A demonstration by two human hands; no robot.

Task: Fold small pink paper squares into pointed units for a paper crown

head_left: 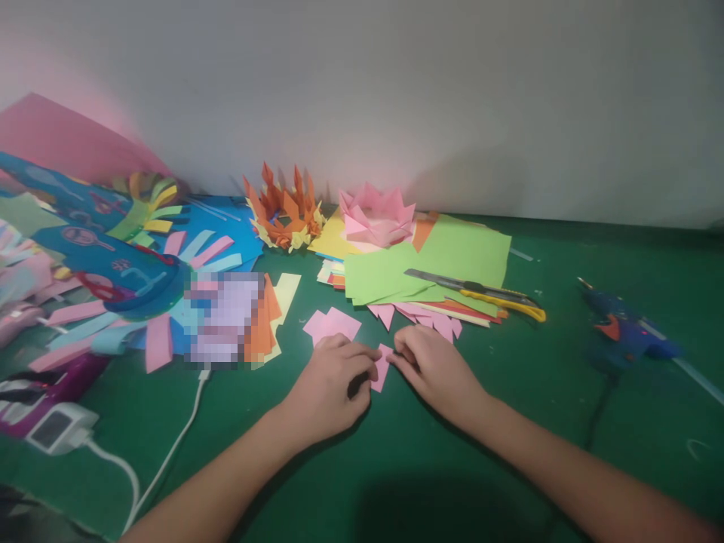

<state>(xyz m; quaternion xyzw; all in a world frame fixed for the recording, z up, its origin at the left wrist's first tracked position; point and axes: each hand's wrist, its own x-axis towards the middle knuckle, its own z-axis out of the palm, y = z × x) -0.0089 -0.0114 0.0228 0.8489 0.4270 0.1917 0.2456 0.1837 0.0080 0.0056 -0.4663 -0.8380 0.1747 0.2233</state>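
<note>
A small piece of pink paper (381, 369) is between my two hands, just above or on the green table. My left hand (333, 377) pinches its left edge with curled thumb and fingers. On the other side, my right hand (433, 366) has its fingers folded and pressed at the paper's right edge. Beyond my left hand lie several pink paper squares (339, 324). Folded pink triangles (444, 320) stick out past my right hand, beside a stack of green paper (385, 275). A yellow-handled utility knife (480, 290) rests on that stack.
A pink paper crown (376, 219) and an orange one (283, 215) stand against the wall. At right lies a blue glue gun (627, 328) with its cord. A blue cylinder (113, 249), paper strips and a white cable (195, 415) occupy the left.
</note>
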